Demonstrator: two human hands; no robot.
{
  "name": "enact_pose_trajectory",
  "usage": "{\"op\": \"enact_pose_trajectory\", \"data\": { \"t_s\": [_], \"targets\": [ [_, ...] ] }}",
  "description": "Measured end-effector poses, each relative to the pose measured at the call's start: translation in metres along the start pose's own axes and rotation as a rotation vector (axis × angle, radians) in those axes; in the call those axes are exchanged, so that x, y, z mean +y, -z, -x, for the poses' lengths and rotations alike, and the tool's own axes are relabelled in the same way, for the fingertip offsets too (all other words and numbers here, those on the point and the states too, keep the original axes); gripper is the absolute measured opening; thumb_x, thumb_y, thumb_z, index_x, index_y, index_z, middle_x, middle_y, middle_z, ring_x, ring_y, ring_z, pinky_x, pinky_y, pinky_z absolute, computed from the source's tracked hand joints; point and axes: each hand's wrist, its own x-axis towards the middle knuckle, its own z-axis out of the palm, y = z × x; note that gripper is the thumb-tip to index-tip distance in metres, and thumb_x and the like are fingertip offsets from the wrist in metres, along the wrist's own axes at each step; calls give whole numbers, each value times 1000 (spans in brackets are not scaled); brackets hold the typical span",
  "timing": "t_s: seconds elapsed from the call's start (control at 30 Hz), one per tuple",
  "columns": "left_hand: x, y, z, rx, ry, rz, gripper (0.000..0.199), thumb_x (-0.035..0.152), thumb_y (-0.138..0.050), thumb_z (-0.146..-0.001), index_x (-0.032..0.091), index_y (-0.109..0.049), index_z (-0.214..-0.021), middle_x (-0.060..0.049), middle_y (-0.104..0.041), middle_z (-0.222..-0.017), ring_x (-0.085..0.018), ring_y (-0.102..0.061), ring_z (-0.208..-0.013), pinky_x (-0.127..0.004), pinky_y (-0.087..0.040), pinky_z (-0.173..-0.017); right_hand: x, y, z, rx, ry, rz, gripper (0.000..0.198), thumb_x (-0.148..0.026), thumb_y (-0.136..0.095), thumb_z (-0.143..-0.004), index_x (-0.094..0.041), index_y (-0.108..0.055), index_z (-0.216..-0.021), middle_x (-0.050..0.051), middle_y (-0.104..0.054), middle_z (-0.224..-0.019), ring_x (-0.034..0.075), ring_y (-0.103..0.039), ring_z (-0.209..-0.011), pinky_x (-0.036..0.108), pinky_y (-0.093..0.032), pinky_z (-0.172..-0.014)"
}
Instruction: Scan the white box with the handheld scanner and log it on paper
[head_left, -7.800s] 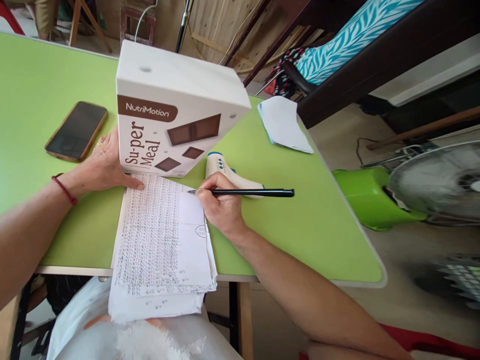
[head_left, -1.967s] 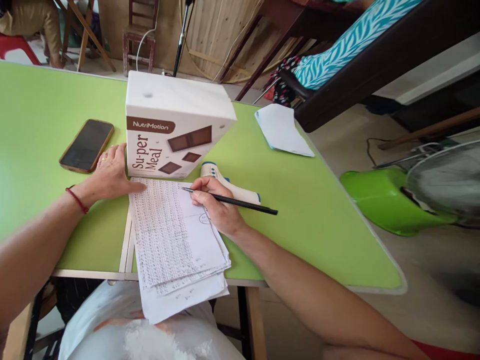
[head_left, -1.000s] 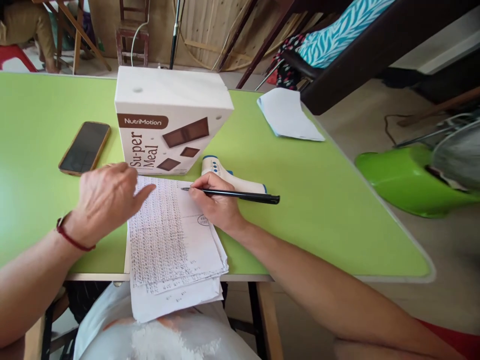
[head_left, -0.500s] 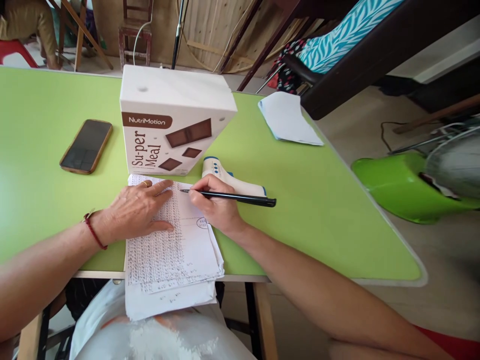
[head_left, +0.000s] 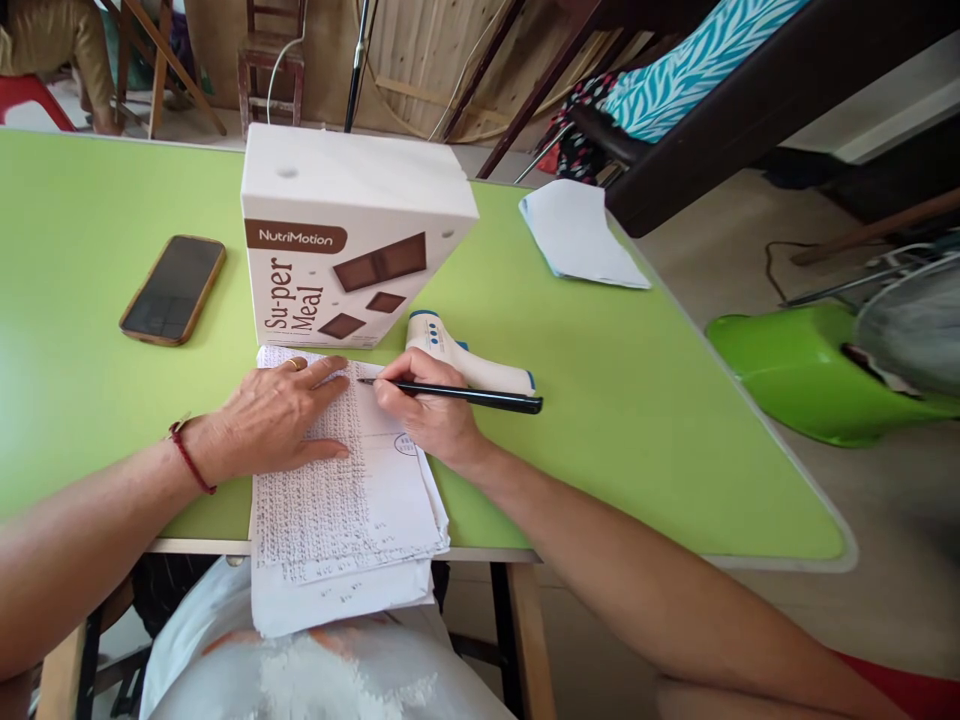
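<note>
A stack of paper sheets (head_left: 315, 520), the top one dense with handwriting, lies at the table's front edge and hangs partly over it. My left hand (head_left: 277, 415) rests flat on the upper left of the sheets, fingers spread. In my right hand (head_left: 431, 410) is a black pen (head_left: 487, 398), its tip at or just above the top sheet, near the right edge of the writing. A small circled note shows below that hand. Just behind it lies a white and blue handheld thermometer (head_left: 480, 362), partly covered by my fingers.
A white NutriMotion box (head_left: 345, 260) stands right behind the papers on the green table (head_left: 637, 450). A phone (head_left: 172, 290) lies to its left, folded white paper (head_left: 581, 235) at the back right. Beyond the right edge is a green bin (head_left: 795, 370). Someone sits at the far left.
The pen and my right hand have shifted very slightly left, with the pen's back end moving in a little. My left hand stays in place on the sheets.
</note>
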Motion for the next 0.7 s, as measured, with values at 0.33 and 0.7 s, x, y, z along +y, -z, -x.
{"op": "enact_pose_trajectory", "data": {
  "t_s": [0.33, 0.7],
  "targets": [
    [-2, -2, 0, 13, -6, 12, 64, 58, -61, -92, 13, -54, -137, -10, -45, -153, -35, -65, -109, -48, -58, -79, -1, 1, -1, -26, -2, 18, 11, -22, -57, -74, -23, -51, -66, -6, -51, -53, 9, -41, -46, 24, -33, -45],
    [-2, 0, 0, -23, 7, 8, 63, 58, -61, -92, 16, -54, -139, -10, -45, -153, -35, -65, -108, -48, -58, -79, 1, 1, 1, -9, -20, 13, 10, -23, -56, -76, -24, -49, -68, -7, -48, -53, 9, -40, -46, 24, -34, -47]
  ]
}}
